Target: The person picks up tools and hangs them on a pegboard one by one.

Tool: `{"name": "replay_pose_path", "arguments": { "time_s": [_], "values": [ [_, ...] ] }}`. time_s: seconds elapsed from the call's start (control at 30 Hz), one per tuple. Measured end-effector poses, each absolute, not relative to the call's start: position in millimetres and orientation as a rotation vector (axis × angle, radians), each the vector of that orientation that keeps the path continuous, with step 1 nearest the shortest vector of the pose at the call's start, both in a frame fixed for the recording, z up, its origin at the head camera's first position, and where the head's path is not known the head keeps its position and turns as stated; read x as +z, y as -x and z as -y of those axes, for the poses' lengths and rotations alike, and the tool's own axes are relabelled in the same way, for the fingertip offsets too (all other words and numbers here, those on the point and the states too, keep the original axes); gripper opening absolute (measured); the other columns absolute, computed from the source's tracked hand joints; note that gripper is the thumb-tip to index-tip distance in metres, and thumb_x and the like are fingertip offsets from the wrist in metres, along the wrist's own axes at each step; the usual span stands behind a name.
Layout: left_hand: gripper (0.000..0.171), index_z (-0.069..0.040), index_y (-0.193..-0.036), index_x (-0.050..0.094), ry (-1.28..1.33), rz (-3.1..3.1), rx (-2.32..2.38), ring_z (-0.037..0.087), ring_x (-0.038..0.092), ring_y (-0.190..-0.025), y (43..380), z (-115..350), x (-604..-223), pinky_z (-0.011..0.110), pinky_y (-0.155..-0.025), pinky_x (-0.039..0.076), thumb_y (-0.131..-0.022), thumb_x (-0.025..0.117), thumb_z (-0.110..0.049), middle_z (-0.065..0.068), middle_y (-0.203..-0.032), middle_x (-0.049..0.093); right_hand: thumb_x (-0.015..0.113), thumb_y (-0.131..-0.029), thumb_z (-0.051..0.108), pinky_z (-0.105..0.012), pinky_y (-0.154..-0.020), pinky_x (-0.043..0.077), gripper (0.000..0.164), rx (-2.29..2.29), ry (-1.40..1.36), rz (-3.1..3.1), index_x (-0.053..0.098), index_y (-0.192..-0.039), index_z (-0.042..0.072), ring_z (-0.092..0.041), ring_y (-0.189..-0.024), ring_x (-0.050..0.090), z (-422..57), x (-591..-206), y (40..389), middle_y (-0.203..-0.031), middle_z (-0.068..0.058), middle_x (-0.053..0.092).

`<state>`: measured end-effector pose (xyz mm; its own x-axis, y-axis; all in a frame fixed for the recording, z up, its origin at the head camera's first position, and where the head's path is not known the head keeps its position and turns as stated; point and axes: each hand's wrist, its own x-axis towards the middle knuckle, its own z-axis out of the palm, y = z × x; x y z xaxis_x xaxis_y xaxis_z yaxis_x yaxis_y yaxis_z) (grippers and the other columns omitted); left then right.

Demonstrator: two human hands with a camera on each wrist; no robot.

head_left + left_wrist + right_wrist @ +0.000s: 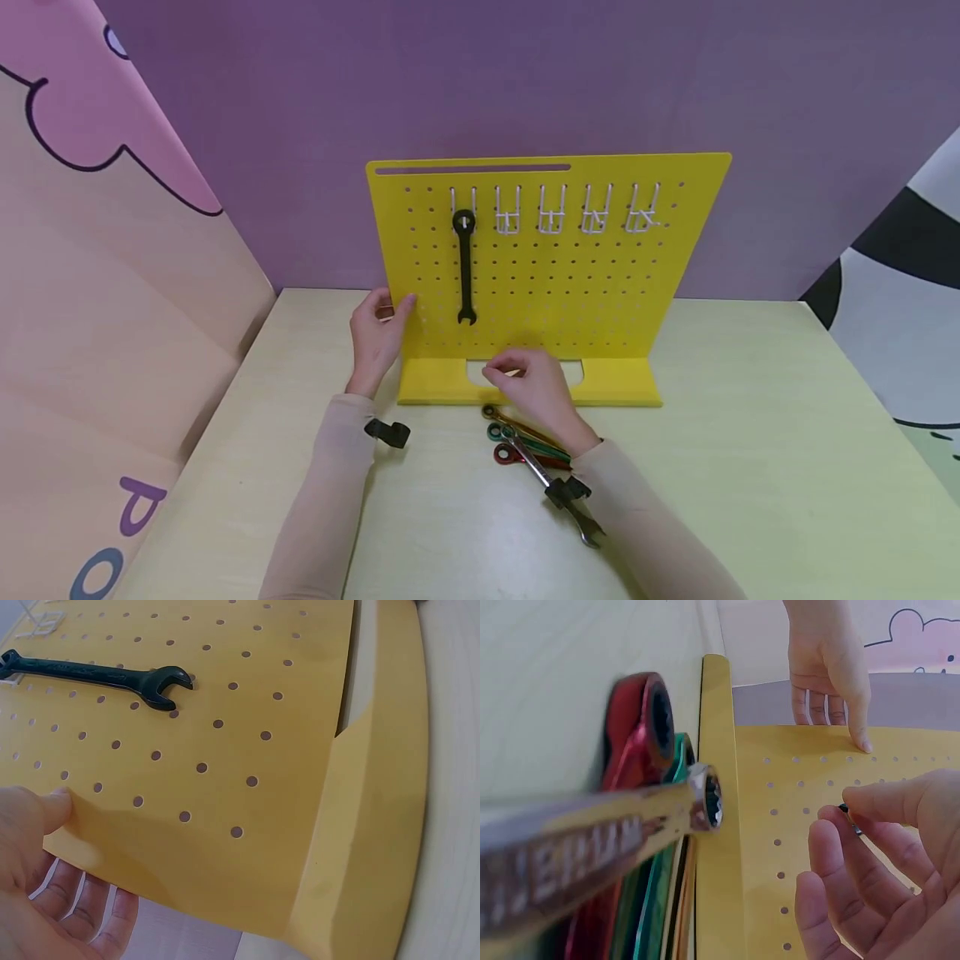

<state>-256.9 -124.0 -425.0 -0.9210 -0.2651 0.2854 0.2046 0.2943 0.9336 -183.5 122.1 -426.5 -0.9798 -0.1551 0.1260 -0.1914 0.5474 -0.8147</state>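
A yellow pegboard (562, 308) stands upright on the table. My left hand (378, 337) grips its left edge, thumb on the front face and fingers behind. From the leftmost hook hangs a black combination wrench (465, 267), ring end up and open jaw down. Low in front of the board, my right hand (540, 387) has loosely bent fingers with thumb and forefinger close together, holding nothing. Beneath that wrist lie a gold wrench (525, 426), a green wrench (551, 450) and a red wrench (634, 727). Across them rests a silver combination wrench (532, 461), partly covered by the wrist strap.
Several white wire hooks (552, 221) line the upper board to the right of the black wrench. A cutout (576, 372) opens in the board's yellow base (618, 383). Behind the pale table (750, 450) rises a purple wall (525, 75).
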Motion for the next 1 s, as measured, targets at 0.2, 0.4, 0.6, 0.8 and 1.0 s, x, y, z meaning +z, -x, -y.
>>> {"name": "replay_pose_path", "arguments": {
  "time_s": [0.2,0.4,0.6,0.8,1.0],
  "values": [
    [0.033,0.002,-0.122,0.07,-0.06,2.187,-1.661,0.028,0.066,-0.101,256,123,-425,0.034,-0.088,0.057,-0.102,0.075,-0.024,0.019,-0.112,0.071,0.074,-0.099,0.023,-0.038,-0.084,0.054,0.014,1.455,-0.293,2.743,0.081,-0.1,0.012,-0.02,-0.089,0.068,-132,-427,174,-0.099,0.001,0.081],
    [0.034,0.001,-0.125,0.07,-0.051,2.196,-1.657,0.028,0.066,-0.101,257,123,-425,0.033,-0.087,0.057,-0.102,0.074,-0.024,0.018,-0.114,0.071,0.074,-0.099,0.02,-0.033,-0.075,0.05,0.012,1.419,-0.287,2.782,0.08,-0.096,0.011,-0.017,-0.078,0.064,-141,-428,164,-0.09,-0.007,0.079],
    [0.034,-0.001,-0.124,0.071,-0.074,2.2,-1.64,0.029,0.066,-0.101,256,124,-426,0.025,-0.081,0.053,-0.102,0.075,-0.026,0.018,-0.114,0.072,0.073,-0.099,0.02,-0.03,-0.066,0.047,0.014,1.41,-0.304,2.813,0.081,-0.095,0.009,-0.015,-0.072,0.064,-151,-432,155,-0.089,-0.005,0.078],
    [0.034,-0.001,-0.123,0.071,-0.078,2.198,-1.642,0.03,0.066,-0.101,255,124,-427,0.026,-0.082,0.053,-0.102,0.075,-0.027,0.018,-0.114,0.072,0.066,-0.106,0.021,-0.03,-0.073,0.06,0.019,1.47,-0.277,2.842,0.078,-0.109,0.007,-0.015,-0.075,0.073,-166,-436,144,-0.092,-0.005,0.079],
    [0.034,0.001,-0.123,0.071,-0.062,2.188,-1.655,0.029,0.066,-0.101,257,124,-427,0.025,-0.082,0.052,-0.102,0.075,-0.025,0.018,-0.113,0.071,0.07,-0.104,0.025,-0.026,-0.072,0.056,0.018,1.363,-0.339,2.928,0.08,-0.106,0.01,-0.012,-0.078,0.069,-179,-432,133,-0.093,0.0,0.079]
  ]
}}
